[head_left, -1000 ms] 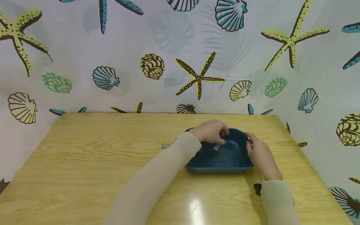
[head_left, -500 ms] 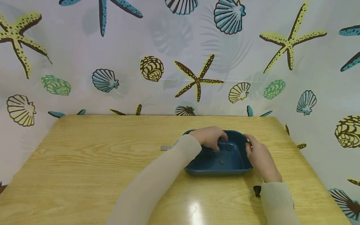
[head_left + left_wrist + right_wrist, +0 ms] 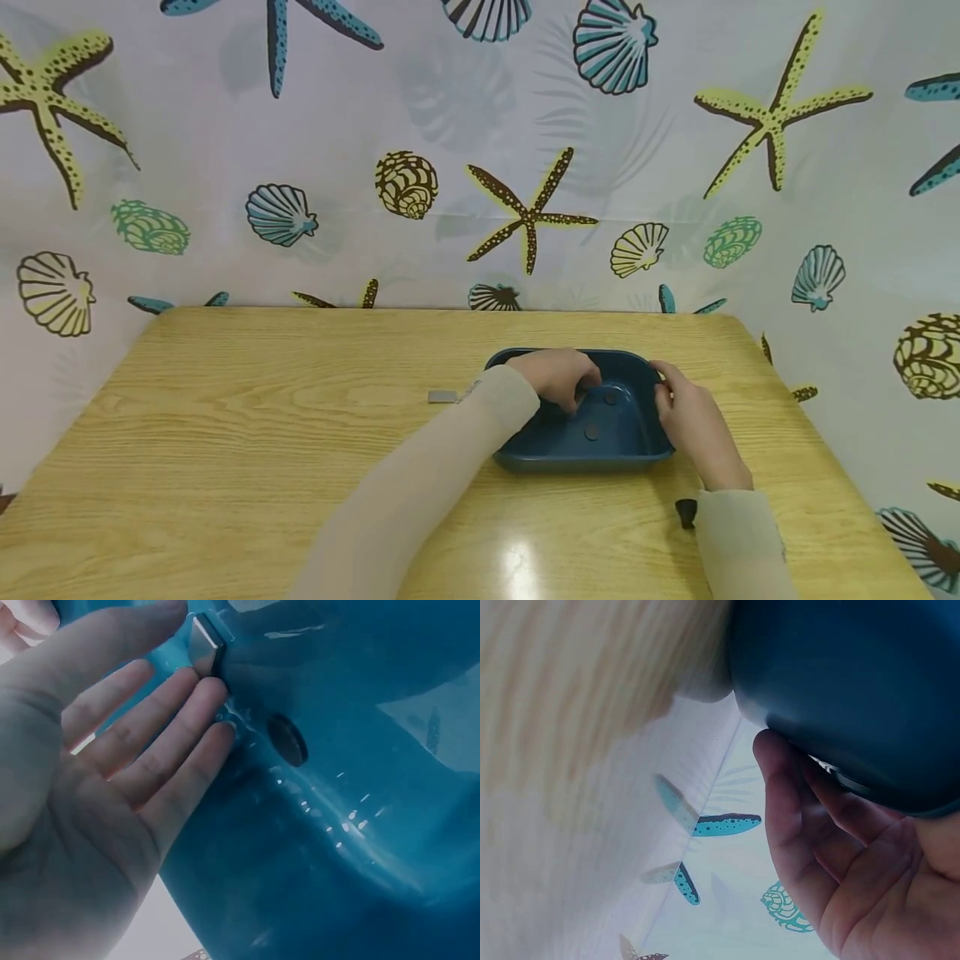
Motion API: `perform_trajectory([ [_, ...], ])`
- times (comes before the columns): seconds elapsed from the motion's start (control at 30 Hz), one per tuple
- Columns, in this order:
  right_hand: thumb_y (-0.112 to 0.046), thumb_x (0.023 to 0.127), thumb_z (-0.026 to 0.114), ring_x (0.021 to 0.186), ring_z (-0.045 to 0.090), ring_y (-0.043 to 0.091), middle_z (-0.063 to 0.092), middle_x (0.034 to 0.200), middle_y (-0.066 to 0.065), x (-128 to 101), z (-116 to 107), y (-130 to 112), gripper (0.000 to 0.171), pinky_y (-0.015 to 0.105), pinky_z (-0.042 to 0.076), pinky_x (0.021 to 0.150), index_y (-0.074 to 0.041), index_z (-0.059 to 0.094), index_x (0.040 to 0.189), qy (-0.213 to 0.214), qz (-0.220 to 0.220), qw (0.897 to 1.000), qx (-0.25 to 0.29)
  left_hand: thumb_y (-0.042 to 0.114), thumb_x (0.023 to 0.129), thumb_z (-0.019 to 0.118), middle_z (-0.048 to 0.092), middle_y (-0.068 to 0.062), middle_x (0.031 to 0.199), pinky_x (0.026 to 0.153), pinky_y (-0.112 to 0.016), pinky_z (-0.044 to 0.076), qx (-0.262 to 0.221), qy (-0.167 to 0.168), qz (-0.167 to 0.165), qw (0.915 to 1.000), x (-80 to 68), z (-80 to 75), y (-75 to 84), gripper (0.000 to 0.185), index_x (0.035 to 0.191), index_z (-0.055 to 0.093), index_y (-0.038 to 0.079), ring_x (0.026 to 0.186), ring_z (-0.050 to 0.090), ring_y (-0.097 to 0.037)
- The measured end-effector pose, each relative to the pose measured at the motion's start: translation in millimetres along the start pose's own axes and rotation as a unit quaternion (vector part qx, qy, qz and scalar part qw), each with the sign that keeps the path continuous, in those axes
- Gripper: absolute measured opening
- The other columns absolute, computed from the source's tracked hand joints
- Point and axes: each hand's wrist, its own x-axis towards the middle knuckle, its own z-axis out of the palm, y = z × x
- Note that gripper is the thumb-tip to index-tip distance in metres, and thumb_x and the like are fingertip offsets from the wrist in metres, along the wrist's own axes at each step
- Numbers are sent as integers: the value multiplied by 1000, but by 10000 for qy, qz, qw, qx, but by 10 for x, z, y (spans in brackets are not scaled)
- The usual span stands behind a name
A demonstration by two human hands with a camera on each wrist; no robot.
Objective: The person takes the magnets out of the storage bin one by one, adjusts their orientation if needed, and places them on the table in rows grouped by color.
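L hand (image 3: 557, 377) nr metal pc (image 3: 206, 646), fingers loosely extended, thumb apart. R hand (image 3: 695, 421) grips blue bin (image 3: 585, 462) rim.

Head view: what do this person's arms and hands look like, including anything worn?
The arms are covered by long, mostly plain cream fabric sleeves ending at the wrists. The left hand and right hand are bare, without gloves. No cables show.
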Motion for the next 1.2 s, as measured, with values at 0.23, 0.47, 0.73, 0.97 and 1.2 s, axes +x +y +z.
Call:
perform_trajectory([
  [0.23, -10, 109, 44, 61, 50, 18, 66, 93, 17, -5, 5, -3, 44, 31, 43, 60, -4, 43, 152, -7, 23, 10000, 16, 10, 97, 69, 69, -4, 124, 89, -27, 54, -48, 173, 80, 9998, 15, 42, -30, 44, 140, 64, 12, 98, 62, -13],
  [0.47, -10, 109, 44, 65, 52, 18, 67, 95, 18, -3, 14, -4, 43, 31, 45, 62, -3, 45, 151, 70, 23, 10000, -66, 9, 95, 73, 71, -6, 125, 89, -25, 55, -305, 287, 86, 9991, 30, 86, -44, 40, 134, 68, 11, 104, 66, -15],
  [0.73, -10, 109, 44, 61, 50, 18, 65, 91, 16, -10, 11, -4, 43, 31, 42, 59, -2, 45, 151, 83, -57, 9999, -45, 11, 90, 81, 73, -4, 121, 88, -23, 56, -455, 337, 15, 9984, 83, 139, -41, 40, 129, 72, 10, 105, 68, -13],
  [0.97, -10, 109, 44, 60, 49, 17, 65, 90, 17, -19, 22, 1, 43, 30, 42, 58, -1, 45, 150, 94, -105, 9999, -4, 14, 89, 82, 74, -4, 121, 89, -24, 57, -166, 239, -16, 9996, 90, 145, 0, 40, 128, 72, 9, 105, 68, -13],
  [1.2, -10, 109, 42, 60, 49, 17, 66, 95, 18, -19, 12, 4, 44, 31, 42, 58, -3, 43, 152, 13, -64, 10000, 14, 13, 87, 83, 74, -3, 116, 82, -22, 56, -5, 307, 205, 9993, 66, 117, 38, 38, 124, 75, 9, 93, 66, -10],
])
